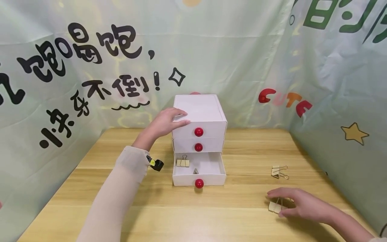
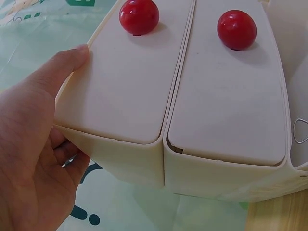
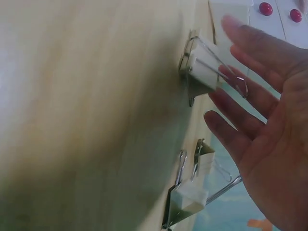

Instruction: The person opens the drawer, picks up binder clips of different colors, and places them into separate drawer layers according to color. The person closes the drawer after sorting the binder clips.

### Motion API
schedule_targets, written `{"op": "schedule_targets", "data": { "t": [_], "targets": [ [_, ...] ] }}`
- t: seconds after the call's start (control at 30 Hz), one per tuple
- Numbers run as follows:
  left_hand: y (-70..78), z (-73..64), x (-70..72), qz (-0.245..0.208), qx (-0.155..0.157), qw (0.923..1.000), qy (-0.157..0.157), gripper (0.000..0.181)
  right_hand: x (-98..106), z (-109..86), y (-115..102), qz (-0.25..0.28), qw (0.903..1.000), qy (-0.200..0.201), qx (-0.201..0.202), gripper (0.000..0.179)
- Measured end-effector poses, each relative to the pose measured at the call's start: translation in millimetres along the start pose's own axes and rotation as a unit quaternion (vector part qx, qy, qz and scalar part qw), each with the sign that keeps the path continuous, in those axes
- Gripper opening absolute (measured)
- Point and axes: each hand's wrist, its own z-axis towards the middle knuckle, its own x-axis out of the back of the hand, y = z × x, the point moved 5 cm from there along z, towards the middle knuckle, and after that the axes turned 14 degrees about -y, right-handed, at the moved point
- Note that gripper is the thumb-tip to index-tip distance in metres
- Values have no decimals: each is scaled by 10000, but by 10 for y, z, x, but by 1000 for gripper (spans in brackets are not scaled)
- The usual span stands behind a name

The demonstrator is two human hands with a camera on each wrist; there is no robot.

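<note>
A white three-drawer cabinet [image 1: 198, 109] with red ball knobs stands at the middle of the table. My left hand [image 1: 164, 121] rests at its upper left edge; in the left wrist view the thumb lies over the front rim of the top drawer [image 2: 120, 86]. The bottom drawer [image 1: 208, 180] is pulled out, and inside are a cream binder clip [image 1: 182, 163] and a smaller clip-like piece [image 1: 196, 171]. My right hand [image 1: 305, 203] is at another binder clip [image 1: 274, 207], thumb and fingers spread around it without closing on it.
More binder clips [image 1: 275, 172] lie on the wooden table [image 1: 242, 218] beyond my right hand; the right wrist view shows a larger clip [image 3: 185, 199] and a smaller one [image 3: 204, 156] there. Printed cloth [image 1: 235, 67] hangs behind and at both sides of the table.
</note>
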Motion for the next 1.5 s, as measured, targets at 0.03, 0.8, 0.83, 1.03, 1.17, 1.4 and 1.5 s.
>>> {"op": "schedule_targets", "data": {
  "t": [0.03,0.8,0.83,1.03,1.17,1.4,1.5],
  "targets": [
    [-1,-3,1,1,5,10000,4,56,-13,-11,12,-22,10000,-17,14,48],
    [-3,-13,-34,16,-3,10000,-83,57,-59,-1,42,220,9994,-279,27,59],
    [-3,-13,-33,8,-9,10000,-76,56,-56,-9,37,210,9992,-333,110,61],
    [-16,-8,-23,-10,-21,10000,-47,56,-35,-28,20,-151,9979,-564,292,61],
    [-27,1,-27,3,-25,10000,-41,56,-23,6,6,-491,9967,-559,330,58],
    [-10,-6,-31,13,-32,10000,-43,55,-36,79,54,-90,9980,-625,-51,56],
    [0,-15,-24,16,-43,10000,-22,54,-38,115,47,73,9983,-578,-91,57]
  ]
}}
